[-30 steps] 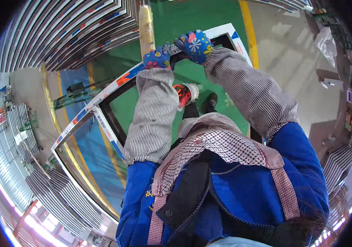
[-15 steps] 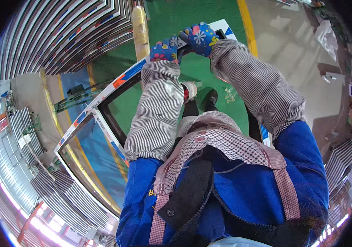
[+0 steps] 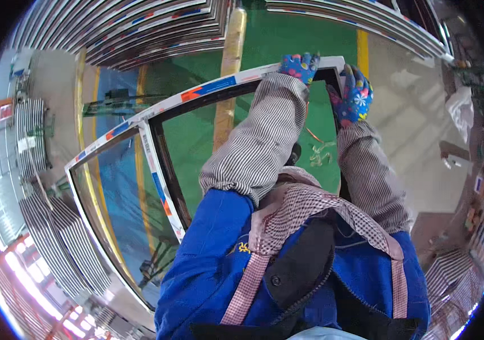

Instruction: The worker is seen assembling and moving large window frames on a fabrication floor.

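Observation:
A large window frame [image 3: 219, 85], white with blue and orange printed film and dark inner edges, stretches from the far left toward me. A crossbar [image 3: 158, 170] divides it. My left hand [image 3: 300, 68], in a blue flowered glove, is closed over the far rail close to the right corner. Just past that corner, my right hand [image 3: 358, 95], gloved alike, grips the right-hand rail with its fingers curled round it. The rail's lower part is hidden behind my right arm, and part of the frame's near side behind my body.
Stacked profiles or frames [image 3: 157, 28] stand at the far left, with another stack [image 3: 361, 25] at the far right. A wrapped yellowish beam [image 3: 232, 56] lies beyond and under the frame. Clear scraps [image 3: 322, 153] lie on the green floor [image 3: 196, 130]. White plastic [image 3: 460, 113] lies at right.
Both hands have shifted right. My right hand has come round the corner onto the side rail, and my left hand has slid along the far rail. The view has moved too.

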A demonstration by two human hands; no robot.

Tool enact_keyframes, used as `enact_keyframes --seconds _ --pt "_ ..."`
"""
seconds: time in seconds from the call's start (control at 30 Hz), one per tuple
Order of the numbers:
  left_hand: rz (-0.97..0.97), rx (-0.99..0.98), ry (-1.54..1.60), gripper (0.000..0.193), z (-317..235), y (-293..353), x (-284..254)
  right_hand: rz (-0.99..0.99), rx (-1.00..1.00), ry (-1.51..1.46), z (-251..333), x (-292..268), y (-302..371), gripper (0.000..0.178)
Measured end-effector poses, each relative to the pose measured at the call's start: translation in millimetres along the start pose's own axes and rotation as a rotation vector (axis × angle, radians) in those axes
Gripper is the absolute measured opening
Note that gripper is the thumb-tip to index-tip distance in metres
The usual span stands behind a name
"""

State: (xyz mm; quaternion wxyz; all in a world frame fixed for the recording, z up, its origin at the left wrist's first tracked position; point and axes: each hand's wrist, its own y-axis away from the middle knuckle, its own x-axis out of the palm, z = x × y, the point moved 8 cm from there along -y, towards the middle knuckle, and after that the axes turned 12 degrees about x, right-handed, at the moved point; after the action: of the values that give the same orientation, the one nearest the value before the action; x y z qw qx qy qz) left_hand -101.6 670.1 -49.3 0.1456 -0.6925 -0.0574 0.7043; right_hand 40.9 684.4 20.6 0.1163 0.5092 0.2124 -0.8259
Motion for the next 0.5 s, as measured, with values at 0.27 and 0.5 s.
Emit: enact_keyframes --seconds 0.27,0.5 --pt "-0.035 0.047 0.013 0.048 72.2 108.8 -79.7 0.017 -0.004 0.131 -7.5 2.5 -2.2 0.071" --pt "0.183 -0.148 -0.190 0.067 169.3 253.8 -116.3 0.020 -0.076 0.147 17.3 7.8 -1.1 0.071"
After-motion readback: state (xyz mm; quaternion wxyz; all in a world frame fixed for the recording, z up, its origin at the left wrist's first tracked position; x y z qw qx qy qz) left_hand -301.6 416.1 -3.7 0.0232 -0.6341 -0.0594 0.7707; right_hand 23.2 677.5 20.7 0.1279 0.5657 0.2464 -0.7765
